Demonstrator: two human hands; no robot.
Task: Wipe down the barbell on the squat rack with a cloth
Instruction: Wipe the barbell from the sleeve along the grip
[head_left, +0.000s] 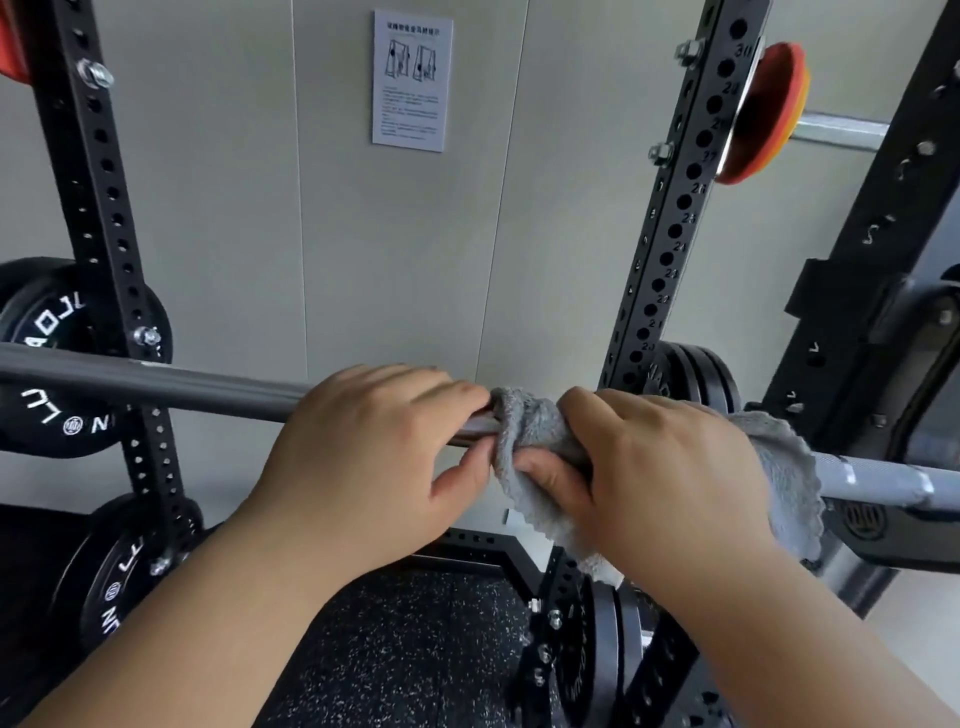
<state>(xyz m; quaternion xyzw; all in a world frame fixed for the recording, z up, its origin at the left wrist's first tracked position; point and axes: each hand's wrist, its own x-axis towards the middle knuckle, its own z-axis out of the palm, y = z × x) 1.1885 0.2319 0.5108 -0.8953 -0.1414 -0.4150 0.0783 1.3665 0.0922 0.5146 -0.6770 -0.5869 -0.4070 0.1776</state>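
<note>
My right hand (649, 467), centre right of the frame, has its fingers curled tight round the grey cloth (524, 431), which is wrapped over the barbell (156, 387). My left hand (374, 457) is just beside it, fingers bent over the bare bar, thumb under. The bar crosses the frame from left to lower right, on the squat rack (670, 234). I judge the loose cloth end at the right may catch on the rack if I slide too far.
</note>
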